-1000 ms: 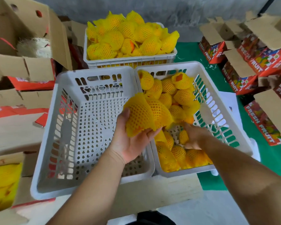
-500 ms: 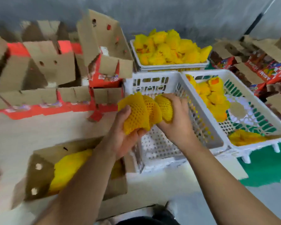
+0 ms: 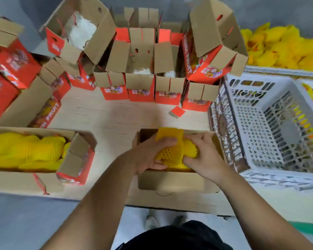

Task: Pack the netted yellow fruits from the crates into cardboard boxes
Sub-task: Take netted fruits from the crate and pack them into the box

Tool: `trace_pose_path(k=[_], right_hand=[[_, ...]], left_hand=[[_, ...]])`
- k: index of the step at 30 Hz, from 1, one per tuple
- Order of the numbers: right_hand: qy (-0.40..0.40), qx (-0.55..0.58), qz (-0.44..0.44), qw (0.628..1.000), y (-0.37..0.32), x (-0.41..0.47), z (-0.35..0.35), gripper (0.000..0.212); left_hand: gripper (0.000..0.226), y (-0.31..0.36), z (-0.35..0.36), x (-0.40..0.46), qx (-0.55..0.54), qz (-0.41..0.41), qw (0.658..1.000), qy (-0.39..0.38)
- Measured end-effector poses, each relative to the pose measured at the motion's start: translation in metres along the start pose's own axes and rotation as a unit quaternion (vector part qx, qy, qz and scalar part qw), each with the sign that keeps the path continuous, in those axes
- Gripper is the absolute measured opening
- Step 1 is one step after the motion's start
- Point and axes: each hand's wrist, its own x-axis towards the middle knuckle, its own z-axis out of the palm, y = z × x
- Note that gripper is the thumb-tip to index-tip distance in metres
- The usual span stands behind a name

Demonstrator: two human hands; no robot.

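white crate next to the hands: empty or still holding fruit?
Empty. The near white crate shows only its bare perforated floor; the yellow netted fruits lie in crates beyond it.

Bare forearms (image 3: 90, 204), black garment (image 3: 175, 237)

place: probably fruit-packing workshop | evidence: printed cardboard boxes (image 3: 141, 83), white plastic crates (image 3: 271, 123), heaped netted yellow fruits (image 3: 285, 49)

White capitals reading "FRUIT" run along the red side panel of the cardboard box (image 3: 49, 112) lying at the left of the surface, while the printed labels on the other red boxes (image 3: 142, 92) behind are too blurred to read.
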Motion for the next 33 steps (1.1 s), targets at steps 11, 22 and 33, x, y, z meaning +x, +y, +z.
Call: trace_pose_path(k=[11,22,33], right_hand=[[-0.046,-0.046,0.104,0.992,0.015,-0.001,0.006,0.061],[0.033,-0.096,0.096,0.99,0.036,0.0,0.004,0.07],[0.055,-0.22,0.045,0.973,0.037,-0.005,-0.012,0.074]], left_hand=[[0.066,-0.024,0.029,0.02,0.3,0.062,0.938,0.164],[0.065,-0.022,0.013,0.019,0.203,0.23,0.887,0.344],[0.058,-0.036,-0.007,0.03,0.487,0.174,0.739,0.431]])
